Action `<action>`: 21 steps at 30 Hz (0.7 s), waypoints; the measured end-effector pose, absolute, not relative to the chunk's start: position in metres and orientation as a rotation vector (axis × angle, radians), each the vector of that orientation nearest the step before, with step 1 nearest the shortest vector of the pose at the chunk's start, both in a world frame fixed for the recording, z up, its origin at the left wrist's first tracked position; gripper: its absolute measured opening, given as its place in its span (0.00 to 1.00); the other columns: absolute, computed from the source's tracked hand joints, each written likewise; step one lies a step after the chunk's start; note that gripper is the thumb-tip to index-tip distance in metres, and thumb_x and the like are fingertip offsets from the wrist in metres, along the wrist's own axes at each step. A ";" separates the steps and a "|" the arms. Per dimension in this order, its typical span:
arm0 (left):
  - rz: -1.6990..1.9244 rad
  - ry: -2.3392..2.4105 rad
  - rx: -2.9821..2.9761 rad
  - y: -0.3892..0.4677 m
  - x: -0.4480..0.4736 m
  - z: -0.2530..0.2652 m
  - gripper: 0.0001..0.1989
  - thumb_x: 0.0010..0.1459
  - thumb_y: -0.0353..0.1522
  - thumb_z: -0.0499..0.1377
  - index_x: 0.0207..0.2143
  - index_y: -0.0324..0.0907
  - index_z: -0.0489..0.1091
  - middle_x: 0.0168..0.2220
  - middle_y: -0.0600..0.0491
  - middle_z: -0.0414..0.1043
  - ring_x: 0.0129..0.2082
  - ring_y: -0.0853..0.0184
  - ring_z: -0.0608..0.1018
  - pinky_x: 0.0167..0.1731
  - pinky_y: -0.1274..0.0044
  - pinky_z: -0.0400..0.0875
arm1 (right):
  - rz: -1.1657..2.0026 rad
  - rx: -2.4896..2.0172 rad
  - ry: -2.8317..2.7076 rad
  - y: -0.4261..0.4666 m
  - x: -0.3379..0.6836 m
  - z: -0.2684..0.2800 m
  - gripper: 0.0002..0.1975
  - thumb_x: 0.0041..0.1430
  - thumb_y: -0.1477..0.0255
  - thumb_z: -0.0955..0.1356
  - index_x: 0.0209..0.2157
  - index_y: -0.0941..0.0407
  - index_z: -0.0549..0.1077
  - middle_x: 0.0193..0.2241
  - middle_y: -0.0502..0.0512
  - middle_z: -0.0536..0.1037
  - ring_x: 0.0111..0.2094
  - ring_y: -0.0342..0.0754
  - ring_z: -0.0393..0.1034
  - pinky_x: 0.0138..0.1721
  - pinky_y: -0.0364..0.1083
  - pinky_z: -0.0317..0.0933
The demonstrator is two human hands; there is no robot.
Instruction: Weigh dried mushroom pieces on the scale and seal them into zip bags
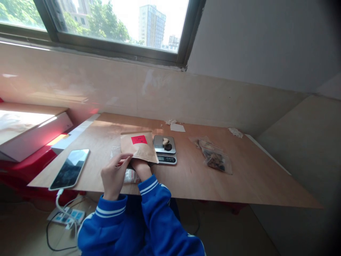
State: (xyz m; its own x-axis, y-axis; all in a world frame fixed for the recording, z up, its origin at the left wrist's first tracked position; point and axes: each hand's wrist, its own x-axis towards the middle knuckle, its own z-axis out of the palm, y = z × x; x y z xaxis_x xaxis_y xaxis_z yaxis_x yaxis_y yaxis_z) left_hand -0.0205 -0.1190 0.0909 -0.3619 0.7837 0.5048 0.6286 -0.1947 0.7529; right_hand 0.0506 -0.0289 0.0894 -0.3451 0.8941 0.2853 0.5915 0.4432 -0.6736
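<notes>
A brown kraft paper bag (138, 147) with a red label lies over the table, its opening toward me. My left hand (115, 174) pinches the bag's near left edge between thumb and fingers. Most of my right hand (142, 169) is inside the bag's mouth, so its fingers are hidden. Right beside the bag stands a small digital kitchen scale (166, 159) with a metal plate. On that plate rest a pale piece (165, 141) and a dark round piece (168, 147), too small to name surely. Clear plastic bags (131, 176) lie partly under the paper bag.
Several zip bags with dark dried pieces (215, 160) lie to the right on the wooden table (186, 181). A phone (70, 169) with a white cable sits at the left edge. White paper (177, 127) lies at the back. A power strip (68, 216) is on the floor.
</notes>
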 end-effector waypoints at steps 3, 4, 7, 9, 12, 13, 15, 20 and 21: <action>1.632 1.912 1.670 -0.119 -0.020 0.090 0.08 0.57 0.41 0.60 0.34 0.49 0.77 0.29 0.60 0.79 0.26 0.70 0.80 0.28 0.80 0.71 | 0.667 -1.354 -2.094 -0.038 0.056 0.074 0.22 0.61 0.82 0.63 0.55 0.55 0.68 0.52 0.57 0.75 0.59 0.51 0.63 0.63 0.52 0.51; 1.639 1.913 1.675 -0.119 -0.019 0.090 0.08 0.57 0.41 0.60 0.34 0.49 0.77 0.29 0.60 0.79 0.26 0.69 0.80 0.28 0.80 0.71 | 0.662 -1.392 -2.098 -0.043 0.059 0.071 0.20 0.63 0.81 0.62 0.56 0.55 0.68 0.53 0.58 0.74 0.59 0.52 0.63 0.64 0.53 0.49; 1.642 1.925 1.690 -0.117 -0.017 0.088 0.08 0.57 0.41 0.61 0.34 0.50 0.77 0.28 0.60 0.78 0.26 0.69 0.80 0.29 0.80 0.71 | 0.595 -1.422 -2.102 -0.059 0.071 0.071 0.18 0.66 0.77 0.60 0.56 0.59 0.68 0.57 0.61 0.70 0.61 0.55 0.59 0.65 0.54 0.46; 1.643 1.935 1.697 -0.116 -0.017 0.087 0.07 0.56 0.41 0.61 0.34 0.50 0.77 0.28 0.60 0.78 0.27 0.69 0.80 0.29 0.80 0.70 | 0.530 -1.367 -2.099 -0.069 0.079 0.075 0.19 0.66 0.75 0.60 0.58 0.59 0.66 0.59 0.61 0.68 0.62 0.55 0.57 0.65 0.54 0.46; 1.644 1.927 1.700 -0.115 -0.017 0.086 0.07 0.56 0.41 0.61 0.34 0.51 0.77 0.29 0.61 0.79 0.28 0.69 0.80 0.30 0.80 0.70 | 0.461 -1.323 -2.112 -0.083 0.087 0.080 0.22 0.65 0.78 0.60 0.60 0.58 0.64 0.58 0.62 0.68 0.61 0.57 0.59 0.64 0.56 0.48; 1.641 1.919 1.702 -0.115 -0.017 0.085 0.07 0.56 0.41 0.61 0.34 0.50 0.77 0.29 0.61 0.79 0.28 0.69 0.80 0.30 0.80 0.70 | 0.453 -1.336 -2.131 -0.086 0.089 0.081 0.23 0.64 0.80 0.60 0.60 0.58 0.63 0.58 0.63 0.68 0.61 0.57 0.60 0.64 0.57 0.48; 1.633 1.904 1.702 -0.115 -0.017 0.085 0.07 0.56 0.41 0.61 0.34 0.50 0.77 0.29 0.61 0.78 0.28 0.69 0.80 0.31 0.80 0.70 | 0.437 -1.364 -2.176 -0.093 0.093 0.083 0.25 0.62 0.83 0.59 0.61 0.59 0.63 0.58 0.65 0.68 0.60 0.59 0.61 0.63 0.60 0.49; 1.620 1.931 1.684 -0.111 -0.017 0.087 0.08 0.56 0.42 0.61 0.35 0.51 0.77 0.29 0.61 0.78 0.28 0.70 0.79 0.31 0.80 0.69 | 0.323 -1.351 -2.215 -0.104 0.099 0.089 0.29 0.59 0.86 0.59 0.62 0.59 0.60 0.59 0.65 0.66 0.58 0.60 0.61 0.59 0.61 0.56; 1.616 1.948 1.685 -0.109 -0.017 0.089 0.08 0.56 0.42 0.61 0.35 0.51 0.77 0.28 0.61 0.78 0.27 0.70 0.79 0.31 0.80 0.69 | 0.292 -1.347 -2.210 -0.106 0.099 0.089 0.29 0.59 0.86 0.59 0.62 0.59 0.60 0.58 0.64 0.67 0.58 0.61 0.61 0.58 0.61 0.57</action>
State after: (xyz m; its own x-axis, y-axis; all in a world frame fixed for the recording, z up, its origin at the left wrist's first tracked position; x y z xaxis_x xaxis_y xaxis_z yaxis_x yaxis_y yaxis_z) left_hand -0.0170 -0.1094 0.0886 -0.3823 0.7620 0.5227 0.6545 -0.1761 0.7353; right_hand 0.0995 -0.1059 0.0894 -0.3622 0.8732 0.3262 0.7584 0.4795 -0.4415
